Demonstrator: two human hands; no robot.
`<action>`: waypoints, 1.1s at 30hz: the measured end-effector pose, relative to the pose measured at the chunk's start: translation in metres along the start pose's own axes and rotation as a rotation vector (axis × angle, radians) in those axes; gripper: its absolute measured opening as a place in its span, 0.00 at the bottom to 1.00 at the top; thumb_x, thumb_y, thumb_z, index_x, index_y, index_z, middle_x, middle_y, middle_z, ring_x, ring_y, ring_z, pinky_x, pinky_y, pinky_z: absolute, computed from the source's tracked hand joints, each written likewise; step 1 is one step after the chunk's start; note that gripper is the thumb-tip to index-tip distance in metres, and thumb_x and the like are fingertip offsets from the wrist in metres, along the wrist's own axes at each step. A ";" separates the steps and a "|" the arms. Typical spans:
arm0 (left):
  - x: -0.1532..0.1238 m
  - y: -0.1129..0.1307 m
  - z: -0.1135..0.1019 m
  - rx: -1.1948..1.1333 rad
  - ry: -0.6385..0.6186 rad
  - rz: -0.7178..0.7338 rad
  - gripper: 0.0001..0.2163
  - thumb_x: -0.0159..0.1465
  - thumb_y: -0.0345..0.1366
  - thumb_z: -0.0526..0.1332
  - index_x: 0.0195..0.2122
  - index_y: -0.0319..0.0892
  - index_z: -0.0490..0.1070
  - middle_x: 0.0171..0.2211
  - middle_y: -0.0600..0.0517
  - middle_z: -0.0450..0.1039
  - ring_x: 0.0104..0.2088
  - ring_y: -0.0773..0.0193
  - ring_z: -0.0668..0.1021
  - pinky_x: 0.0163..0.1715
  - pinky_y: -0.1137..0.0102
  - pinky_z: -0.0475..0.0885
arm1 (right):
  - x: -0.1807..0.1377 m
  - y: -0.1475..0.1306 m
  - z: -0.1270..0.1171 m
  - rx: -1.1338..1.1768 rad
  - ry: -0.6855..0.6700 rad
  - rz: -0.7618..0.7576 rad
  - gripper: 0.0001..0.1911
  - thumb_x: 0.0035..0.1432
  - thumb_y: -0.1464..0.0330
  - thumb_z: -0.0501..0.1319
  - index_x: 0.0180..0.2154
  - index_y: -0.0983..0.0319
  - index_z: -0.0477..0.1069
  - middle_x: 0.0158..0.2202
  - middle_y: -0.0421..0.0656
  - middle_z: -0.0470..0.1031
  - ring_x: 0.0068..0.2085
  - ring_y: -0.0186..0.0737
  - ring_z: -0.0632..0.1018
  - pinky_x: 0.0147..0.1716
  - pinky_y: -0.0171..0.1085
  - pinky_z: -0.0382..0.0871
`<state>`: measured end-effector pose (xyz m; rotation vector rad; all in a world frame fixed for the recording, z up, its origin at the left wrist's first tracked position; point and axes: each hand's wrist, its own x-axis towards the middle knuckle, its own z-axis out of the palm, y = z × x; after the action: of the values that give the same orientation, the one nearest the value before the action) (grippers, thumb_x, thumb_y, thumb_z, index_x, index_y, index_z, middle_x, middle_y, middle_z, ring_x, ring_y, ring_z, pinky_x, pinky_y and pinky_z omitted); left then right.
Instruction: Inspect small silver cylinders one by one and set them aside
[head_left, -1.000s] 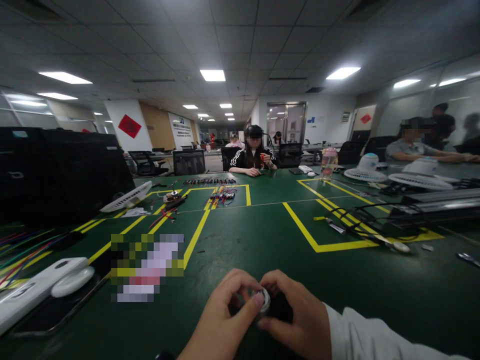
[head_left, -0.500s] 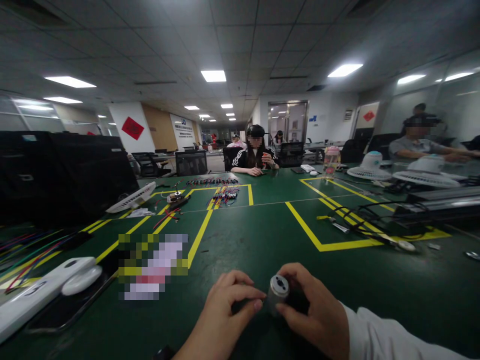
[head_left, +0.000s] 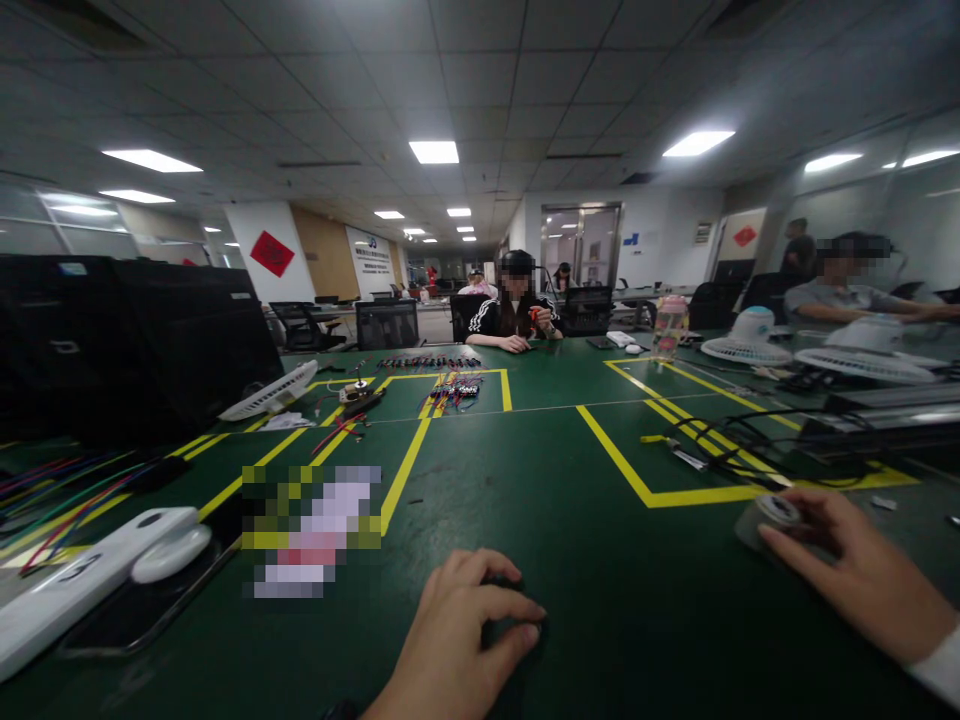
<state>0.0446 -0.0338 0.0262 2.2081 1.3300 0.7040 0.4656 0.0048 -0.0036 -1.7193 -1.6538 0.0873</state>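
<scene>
My right hand grips a small grey metal cylinder, like a motor can, between thumb and fingers. It is out to the right, just in front of the yellow tape corner, and the cylinder is slightly blurred. Whether the cylinder touches the table is not clear. My left hand rests low in the middle over the green table. Its fingers are loosely curled, with the thumb tip close to the index tip and a gap behind them. Nothing shows in it.
At left are a white power strip, a phone, loose wires and a black computer case. Black cables and white fans lie at right. Wired parts sit ahead, before a seated person.
My right hand has carried the metal cylinder from beside my left hand far to the right. My left hand has shifted slightly right and down. The view has turned a little.
</scene>
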 end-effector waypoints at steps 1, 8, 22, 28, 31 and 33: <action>0.000 0.001 0.000 -0.006 -0.002 -0.001 0.09 0.58 0.37 0.65 0.38 0.59 0.78 0.45 0.52 0.74 0.47 0.50 0.72 0.44 0.55 0.63 | 0.002 0.014 -0.007 -0.053 0.015 0.024 0.25 0.50 0.54 0.62 0.45 0.60 0.61 0.42 0.54 0.71 0.39 0.45 0.77 0.33 0.35 0.74; -0.002 0.001 -0.008 -0.239 0.070 -0.069 0.09 0.62 0.35 0.59 0.41 0.51 0.76 0.43 0.50 0.75 0.45 0.54 0.74 0.46 0.60 0.66 | 0.005 0.095 -0.031 -0.322 0.197 -0.025 0.19 0.51 0.54 0.59 0.41 0.55 0.61 0.33 0.47 0.72 0.28 0.43 0.77 0.22 0.37 0.71; -0.044 -0.056 -0.036 -0.639 0.405 -0.372 0.11 0.57 0.44 0.63 0.35 0.44 0.75 0.25 0.56 0.74 0.23 0.63 0.75 0.22 0.70 0.67 | -0.044 -0.142 0.060 0.125 -0.322 -0.609 0.18 0.58 0.67 0.55 0.51 0.58 0.65 0.50 0.46 0.65 0.49 0.37 0.68 0.50 0.39 0.65; -0.044 -0.051 -0.039 -0.628 0.348 -0.366 0.11 0.56 0.45 0.63 0.35 0.44 0.75 0.24 0.56 0.73 0.24 0.63 0.75 0.24 0.70 0.68 | -0.055 -0.208 0.100 0.273 -0.647 -0.697 0.07 0.57 0.70 0.57 0.37 0.61 0.73 0.39 0.43 0.69 0.41 0.35 0.69 0.42 0.36 0.66; -0.046 -0.052 -0.042 -0.645 0.307 -0.368 0.10 0.57 0.44 0.63 0.36 0.44 0.75 0.25 0.56 0.73 0.25 0.62 0.75 0.26 0.69 0.69 | -0.051 -0.195 0.094 0.321 -0.581 -0.653 0.09 0.59 0.72 0.52 0.33 0.62 0.71 0.36 0.43 0.69 0.38 0.33 0.70 0.38 0.32 0.67; -0.046 -0.054 -0.042 -0.660 0.326 -0.364 0.10 0.57 0.43 0.63 0.35 0.44 0.75 0.25 0.56 0.73 0.24 0.63 0.75 0.25 0.70 0.68 | -0.042 -0.170 0.079 0.298 -0.465 -0.628 0.10 0.61 0.71 0.50 0.37 0.61 0.70 0.38 0.43 0.69 0.39 0.32 0.71 0.38 0.32 0.68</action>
<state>-0.0359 -0.0475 0.0158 1.3314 1.3432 1.1841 0.2750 -0.0143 0.0125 -0.9414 -2.3141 0.4334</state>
